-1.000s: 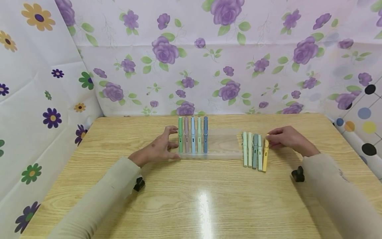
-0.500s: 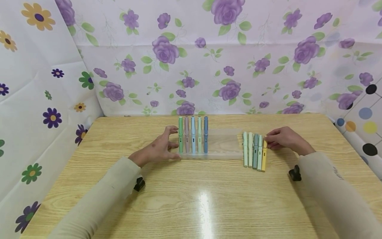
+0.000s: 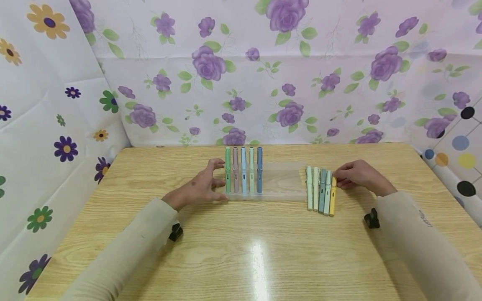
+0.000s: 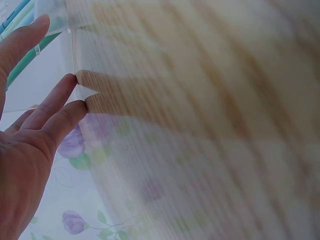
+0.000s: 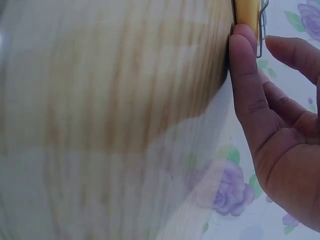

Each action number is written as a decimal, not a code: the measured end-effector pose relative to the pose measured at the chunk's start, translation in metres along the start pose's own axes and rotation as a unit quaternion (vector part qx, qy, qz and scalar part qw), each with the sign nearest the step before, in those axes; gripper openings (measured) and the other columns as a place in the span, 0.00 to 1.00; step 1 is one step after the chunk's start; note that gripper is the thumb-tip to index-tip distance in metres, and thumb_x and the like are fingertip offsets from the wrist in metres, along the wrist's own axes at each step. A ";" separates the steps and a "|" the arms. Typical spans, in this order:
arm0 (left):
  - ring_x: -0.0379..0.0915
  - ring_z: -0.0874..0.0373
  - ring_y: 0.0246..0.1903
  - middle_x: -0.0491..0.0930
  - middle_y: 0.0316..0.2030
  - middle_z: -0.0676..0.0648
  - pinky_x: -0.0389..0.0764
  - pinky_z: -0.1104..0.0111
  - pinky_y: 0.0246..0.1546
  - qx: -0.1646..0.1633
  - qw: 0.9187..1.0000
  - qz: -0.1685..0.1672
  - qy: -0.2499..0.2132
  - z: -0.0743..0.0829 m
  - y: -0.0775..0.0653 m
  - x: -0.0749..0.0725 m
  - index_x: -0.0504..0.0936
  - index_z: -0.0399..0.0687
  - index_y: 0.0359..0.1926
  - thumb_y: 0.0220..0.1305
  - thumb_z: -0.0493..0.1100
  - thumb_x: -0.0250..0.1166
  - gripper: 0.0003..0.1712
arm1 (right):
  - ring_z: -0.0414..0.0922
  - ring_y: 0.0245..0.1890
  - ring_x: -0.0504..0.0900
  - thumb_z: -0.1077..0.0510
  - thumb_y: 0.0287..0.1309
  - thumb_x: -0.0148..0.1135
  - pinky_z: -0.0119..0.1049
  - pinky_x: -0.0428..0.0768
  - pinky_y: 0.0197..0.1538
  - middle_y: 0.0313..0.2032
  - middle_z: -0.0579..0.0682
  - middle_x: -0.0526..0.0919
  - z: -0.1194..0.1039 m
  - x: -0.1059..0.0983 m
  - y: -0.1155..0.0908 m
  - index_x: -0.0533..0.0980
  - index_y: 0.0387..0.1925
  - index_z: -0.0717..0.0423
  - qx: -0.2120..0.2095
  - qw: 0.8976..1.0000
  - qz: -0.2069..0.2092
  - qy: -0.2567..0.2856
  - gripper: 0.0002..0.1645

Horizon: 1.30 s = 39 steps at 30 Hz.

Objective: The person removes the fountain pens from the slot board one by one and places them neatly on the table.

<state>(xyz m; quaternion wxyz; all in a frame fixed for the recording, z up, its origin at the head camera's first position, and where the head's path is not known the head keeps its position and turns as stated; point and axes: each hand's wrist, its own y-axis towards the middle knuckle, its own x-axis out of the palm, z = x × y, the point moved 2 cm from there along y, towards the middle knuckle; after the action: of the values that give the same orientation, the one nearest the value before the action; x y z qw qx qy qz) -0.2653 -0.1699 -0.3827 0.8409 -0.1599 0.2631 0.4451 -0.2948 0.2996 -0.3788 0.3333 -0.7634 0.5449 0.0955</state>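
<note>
A clear plastic pen stand point(image 3: 284, 195) holds several capped pens in a row: green point(image 3: 227, 179), mauve point(image 3: 236, 179), light blue point(image 3: 244, 179), pale green point(image 3: 251, 179) and dark blue point(image 3: 260, 179). My left hand point(image 3: 205, 184) rests at the stand's left end, fingers spread, two fingertips point(image 4: 75, 102) meeting the tabletop. My right hand point(image 3: 357, 175) has its fingers around the cap end of a yellow pen point(image 3: 333, 200), whose wire clip point(image 5: 261, 45) shows in the right wrist view. That pen lies beside several pale green and blue-grey pens point(image 3: 321, 196).
The wooden table point(image 3: 211, 251) extends in front of the stand. Floral cloth point(image 3: 244, 83) hangs behind it and at the sides. Black wrist cameras point(image 3: 373, 218) sit under both forearms. The stand's right part point(image 3: 284, 175) bears no pens.
The yellow pen has shifted left against the other lying pens, and my right hand moved slightly left with it. My left hand and the stand stay put.
</note>
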 end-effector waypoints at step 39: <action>0.73 0.41 0.60 0.47 0.75 0.38 0.74 0.50 0.59 -0.007 1.000 0.004 -0.002 0.003 -0.001 0.002 0.42 0.51 0.72 0.56 0.36 0.77 0.58 | 0.55 0.47 0.85 0.47 0.72 0.58 0.48 0.82 0.52 0.52 0.67 0.80 -0.064 0.004 -0.016 0.71 0.61 0.72 -0.111 0.993 0.029 0.003 0.32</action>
<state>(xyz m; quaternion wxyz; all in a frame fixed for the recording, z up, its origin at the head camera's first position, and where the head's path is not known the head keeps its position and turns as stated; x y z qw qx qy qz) -0.2622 -0.1676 -0.3816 0.8385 -0.1637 0.2591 0.4506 -0.2927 0.2603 -0.3259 0.2415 -0.7800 0.5539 0.1624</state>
